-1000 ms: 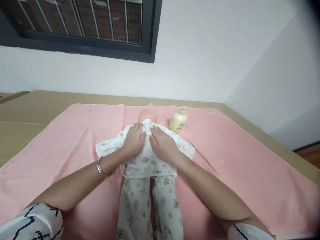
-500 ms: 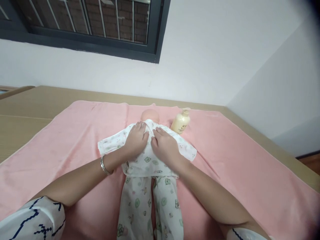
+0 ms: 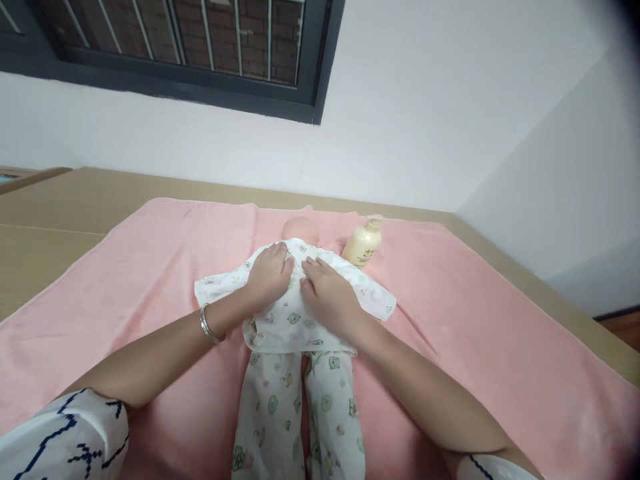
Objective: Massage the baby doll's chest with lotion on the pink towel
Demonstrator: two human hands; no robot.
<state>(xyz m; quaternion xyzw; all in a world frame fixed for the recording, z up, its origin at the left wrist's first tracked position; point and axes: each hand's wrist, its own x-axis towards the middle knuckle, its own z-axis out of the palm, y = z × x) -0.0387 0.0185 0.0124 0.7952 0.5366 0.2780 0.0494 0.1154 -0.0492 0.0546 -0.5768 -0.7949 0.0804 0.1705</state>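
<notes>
Laying the left hand (image 3: 271, 275) palm down, released and with fingers extended, on one side of a white long-sleeved cloth shirt (image 3: 295, 333) printed with small green figures. Laying the right hand (image 3: 333, 295) likewise, flat and released, on the other side, with a narrow gap between. Wearing a silver-coloured metal bracelet (image 3: 205, 325) just behind the left hand. Having beneath both hands a doll (image 3: 301, 231) with a smooth, round, pinkish head (image 3: 299, 228), dressed in that shirt. Showing the head just beyond the fingertips, the shirt sleeves (image 3: 217, 287) spread outward of either hand, and white printed cloth trousers (image 3: 270, 407) nearer than both. Cannot tell whether face up or face down. Seeing, near and beyond the right hand, a pale yellow plastic pump bottle (image 3: 362, 247) with dark lettering. Working over a soft pink cloth (image 3: 465, 300), spread around both hands on a light wood-coloured bench (image 3: 55, 207). Facing, well beyond the left hand, a dark grey window frame (image 3: 240, 93).
</notes>
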